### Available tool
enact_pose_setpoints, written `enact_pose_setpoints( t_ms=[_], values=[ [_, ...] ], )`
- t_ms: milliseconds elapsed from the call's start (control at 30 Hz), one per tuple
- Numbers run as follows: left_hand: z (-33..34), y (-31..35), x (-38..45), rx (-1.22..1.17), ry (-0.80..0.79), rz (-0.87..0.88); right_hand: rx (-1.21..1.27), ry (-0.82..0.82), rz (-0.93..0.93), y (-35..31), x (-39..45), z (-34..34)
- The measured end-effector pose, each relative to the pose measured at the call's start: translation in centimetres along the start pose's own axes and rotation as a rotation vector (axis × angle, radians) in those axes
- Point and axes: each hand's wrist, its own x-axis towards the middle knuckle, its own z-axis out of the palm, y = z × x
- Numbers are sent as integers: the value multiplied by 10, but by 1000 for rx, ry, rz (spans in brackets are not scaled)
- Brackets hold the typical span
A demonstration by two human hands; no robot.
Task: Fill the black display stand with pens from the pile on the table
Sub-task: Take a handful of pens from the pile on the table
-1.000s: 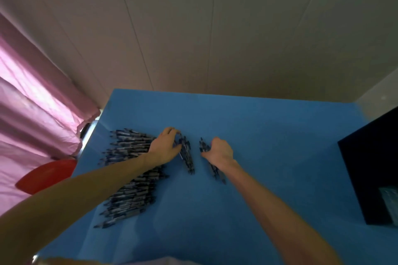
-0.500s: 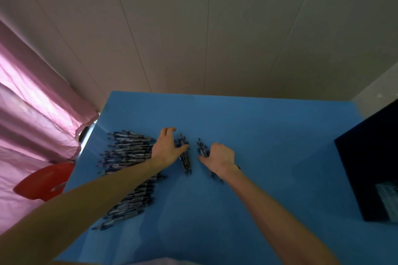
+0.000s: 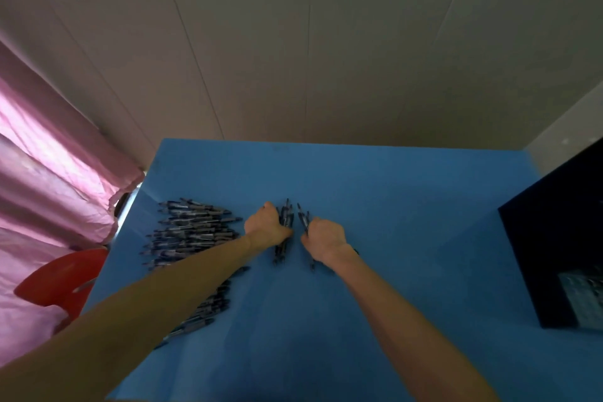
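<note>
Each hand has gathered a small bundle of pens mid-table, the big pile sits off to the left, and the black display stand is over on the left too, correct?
Not quite: the head view shows the black display stand at the table's right edge. The rest holds: the left hand and right hand each grip a bundle, and the pile lies left.

We extend both forearms forward, converging toward the centre. Our left hand (image 3: 266,228) is curled, knuckles up, gripping a bundle of pens (image 3: 284,222). Our right hand (image 3: 326,238) is likewise curled around a second bundle (image 3: 304,219). The two hands sit just beside each other, not touching.
</note>
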Motion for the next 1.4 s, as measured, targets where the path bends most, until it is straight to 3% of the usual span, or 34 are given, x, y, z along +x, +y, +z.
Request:
enact_pose_setpoints(
  t_ms=[133,333,500,633,900,967,1167,1400],
  values=[
    [9,13,6,-29,-31,-26,18,7,-10,0,-3,2],
    [25,11,2,25,15,102,385,115,57,21,-19,10],
    [11,-8,4,-244,-54,137,517,232,125,10,-43,22],
    [2,-18,-2,-241,-83,175,632,283,186,3,-63,19],
    [10,-8,-4,-467,-127,-4,654,220,301,16,-87,26],
    [11,-12,-5,-432,-128,-42,650,213,307,21,-87,26],
    [7,-29,-3,-295,-33,10,688,172,269,32,-88,29],
    [1,-21,2,-234,-111,65,611,128,259,35,-80,35]
  ],
)
